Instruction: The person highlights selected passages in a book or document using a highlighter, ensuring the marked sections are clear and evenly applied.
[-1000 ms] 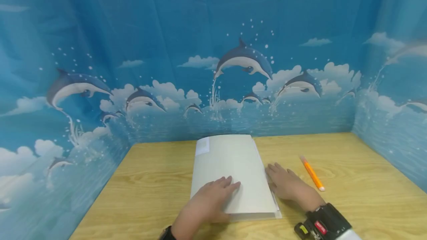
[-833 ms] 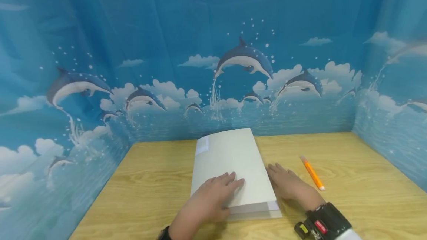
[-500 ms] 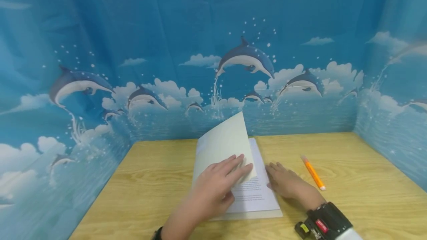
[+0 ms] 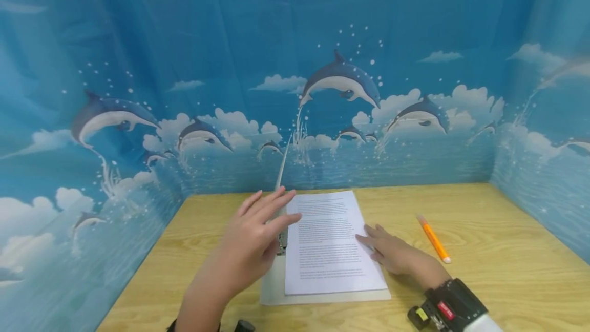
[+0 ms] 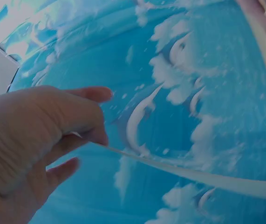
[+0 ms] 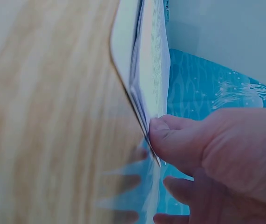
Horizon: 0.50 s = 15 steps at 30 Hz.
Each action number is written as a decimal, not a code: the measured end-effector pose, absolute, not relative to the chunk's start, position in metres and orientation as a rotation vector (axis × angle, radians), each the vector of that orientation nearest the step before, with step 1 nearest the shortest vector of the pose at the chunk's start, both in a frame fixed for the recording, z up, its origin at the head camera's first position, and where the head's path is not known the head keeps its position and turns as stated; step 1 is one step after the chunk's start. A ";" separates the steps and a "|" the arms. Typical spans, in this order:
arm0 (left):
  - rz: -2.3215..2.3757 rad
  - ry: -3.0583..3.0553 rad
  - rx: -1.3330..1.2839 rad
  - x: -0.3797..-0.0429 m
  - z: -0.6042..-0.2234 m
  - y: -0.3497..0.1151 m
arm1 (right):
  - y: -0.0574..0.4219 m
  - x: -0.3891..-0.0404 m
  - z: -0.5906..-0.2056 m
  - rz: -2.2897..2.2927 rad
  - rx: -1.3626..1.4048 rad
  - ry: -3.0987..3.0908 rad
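A pale file folder [image 4: 276, 291] lies spread on the wooden table, a stack of printed sheets [image 4: 329, 250] on its base. Its front cover [image 4: 283, 160] stands nearly upright at the left, seen edge-on. My left hand [image 4: 239, 242] holds that cover; in the left wrist view the cover's thin edge [image 5: 193, 175] runs between the bent fingers. A metal clip [image 4: 282, 237] shows along the fold, partly behind the hand. My right hand [image 4: 396, 255] rests at the right edge of the sheets, and in the right wrist view its thumb [image 6: 163, 133] touches that edge.
An orange marker [image 4: 434, 242] lies on the table [image 4: 498, 240] to the right of the right hand. Blue dolphin-print cloth [image 4: 258, 29] hangs behind the table and along both sides. A black device [image 4: 454, 304] is strapped to the right wrist.
The folder's cover has swung up and left with my left hand, baring the printed sheets. My right hand's fingers have shifted slightly left onto the edge of the sheets.
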<state>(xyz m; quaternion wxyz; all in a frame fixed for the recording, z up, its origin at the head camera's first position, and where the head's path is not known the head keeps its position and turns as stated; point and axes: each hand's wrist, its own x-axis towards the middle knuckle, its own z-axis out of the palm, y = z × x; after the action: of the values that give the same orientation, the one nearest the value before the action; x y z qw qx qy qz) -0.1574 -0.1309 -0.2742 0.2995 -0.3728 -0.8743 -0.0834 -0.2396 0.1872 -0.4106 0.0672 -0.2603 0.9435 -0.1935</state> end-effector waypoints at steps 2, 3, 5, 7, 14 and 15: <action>-0.212 -2.307 -0.940 -0.156 -0.270 -0.139 | 0.187 -0.240 -0.411 -0.581 -0.782 2.834; -0.205 -2.293 -0.905 -0.155 -0.268 -0.143 | 0.188 -0.241 -0.412 -0.579 -0.785 2.829; -0.186 -2.278 -0.810 -0.154 -0.263 -0.153 | 0.188 -0.242 -0.412 -0.575 -0.791 2.820; -0.181 -2.289 -0.691 -0.152 -0.259 -0.164 | 0.188 -0.243 -0.412 -0.577 -0.785 2.810; -0.220 -2.694 -0.219 -0.153 -0.253 -0.208 | 0.187 -0.242 -0.410 -0.582 -0.761 2.786; -0.230 -2.811 -0.148 -0.156 -0.255 -0.214 | 0.187 -0.242 -0.409 -0.582 -0.762 2.785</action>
<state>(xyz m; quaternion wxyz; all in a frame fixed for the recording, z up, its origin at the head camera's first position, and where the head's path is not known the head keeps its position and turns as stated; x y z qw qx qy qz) -0.1556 -0.2144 -0.2553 0.1580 -0.0517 -0.9828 -0.0804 -0.2421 0.1874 -0.4094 0.0981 -0.2576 0.9409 -0.1966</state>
